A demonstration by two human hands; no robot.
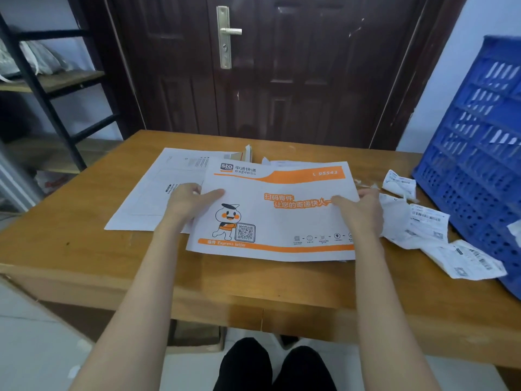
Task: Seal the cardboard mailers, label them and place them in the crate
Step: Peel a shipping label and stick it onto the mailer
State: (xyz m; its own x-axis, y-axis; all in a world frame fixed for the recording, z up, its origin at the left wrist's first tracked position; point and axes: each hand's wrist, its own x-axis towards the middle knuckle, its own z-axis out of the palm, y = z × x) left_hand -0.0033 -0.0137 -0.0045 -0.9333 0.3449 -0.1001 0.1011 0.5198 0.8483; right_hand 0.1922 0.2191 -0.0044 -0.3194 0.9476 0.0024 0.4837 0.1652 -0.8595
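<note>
A white and orange cardboard mailer (282,221) with a cartoon figure and a QR code lies printed side up on the wooden table (84,249). My left hand (189,200) grips its left edge, thumb on top. My right hand (362,211) grips its right edge, thumb on the printed face. A second mailer (158,190) lies plain side up under its left part. Several crumpled shipping labels (428,230) lie to the right of my right hand. The blue plastic crate (479,153) stands on the table's right end.
Small paper scraps and a folded strip (245,155) lie behind the mailers. A dark door (282,66) is beyond the table. A metal shelf rack (42,80) stands at the left. My knees (273,365) show below the table's front edge.
</note>
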